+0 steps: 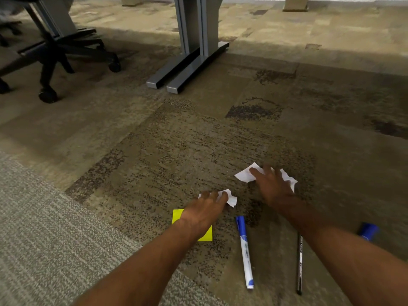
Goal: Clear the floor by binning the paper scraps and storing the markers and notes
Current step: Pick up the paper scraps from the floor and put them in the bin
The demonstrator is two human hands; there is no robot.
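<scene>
Two crumpled white paper scraps lie on the carpet. My left hand [206,209] rests on the smaller scrap [230,198], fingers curled over its left part. My right hand [272,184] lies spread on the larger scrap [244,174], which sticks out on both sides of the hand. A yellow pad of sticky notes [177,215] lies under my left wrist, partly hidden. A white marker with a blue cap [245,250] and a thin black pen [299,266] lie between my forearms. A blue object [368,231] peeks out beside my right forearm.
Grey metal desk feet [174,76] stand on the carpet straight ahead. A black office chair base with castors [55,54] is at the far left. Open patterned carpet [198,140] lies between them and my hands.
</scene>
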